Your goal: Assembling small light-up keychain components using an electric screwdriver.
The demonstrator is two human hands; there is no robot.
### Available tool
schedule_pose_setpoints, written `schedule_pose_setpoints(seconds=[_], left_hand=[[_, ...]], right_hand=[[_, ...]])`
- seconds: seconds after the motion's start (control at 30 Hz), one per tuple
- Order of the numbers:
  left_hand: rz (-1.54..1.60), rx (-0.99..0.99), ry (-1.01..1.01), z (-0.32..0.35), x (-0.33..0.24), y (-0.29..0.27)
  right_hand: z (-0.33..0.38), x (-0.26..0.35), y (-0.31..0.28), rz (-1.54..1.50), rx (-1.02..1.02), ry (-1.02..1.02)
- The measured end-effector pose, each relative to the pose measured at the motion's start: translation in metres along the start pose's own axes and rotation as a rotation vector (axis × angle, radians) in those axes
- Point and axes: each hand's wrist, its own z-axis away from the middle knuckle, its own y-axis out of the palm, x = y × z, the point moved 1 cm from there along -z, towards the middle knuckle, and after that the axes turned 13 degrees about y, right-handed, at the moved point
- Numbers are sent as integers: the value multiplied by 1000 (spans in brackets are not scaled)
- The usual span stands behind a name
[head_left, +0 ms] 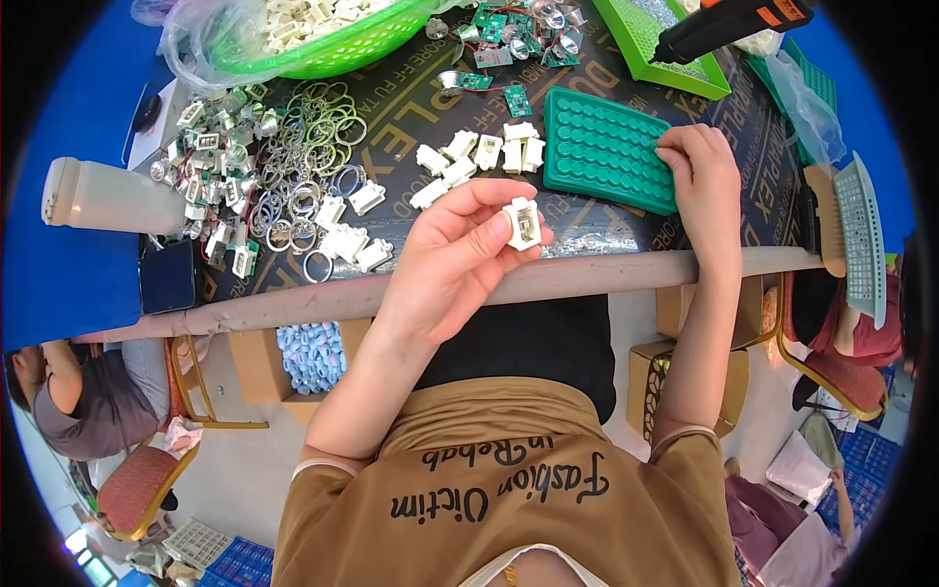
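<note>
Pinched between the thumb and fingers of my left hand (460, 245) is a small white plastic housing (525, 225) with a rectangular opening, held up in front of the table edge. My right hand (696, 171) is at the right edge of a green tray (602, 147) with rows of round pockets. Its fingertips are bent and pressed together there; whatever they may hold is too small or hidden to make out. Several more white housings (487, 152) lie loose just left of the tray.
A green basket (362, 54) of white parts stands at the back. Metal rings (318, 147), circuit boards (516, 100) and wired assemblies (201, 176) are heaped on the table. A black-and-orange power tool (724, 29) hangs over a green bin (636, 44). A bottle (112, 196) lies left.
</note>
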Motion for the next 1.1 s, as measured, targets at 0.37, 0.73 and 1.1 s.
schedule_pose_setpoints(seconds=[0.37, 0.73, 1.1], left_hand=[[3, 7, 5, 2, 0, 0], [-7, -17, 40, 3, 0, 3], [7, -26, 27, 2, -1, -5]], right_hand=[[36, 77, -3, -548, -45, -203], [49, 98, 20, -513, -140, -385], [58, 88, 10, -589, 142, -238]])
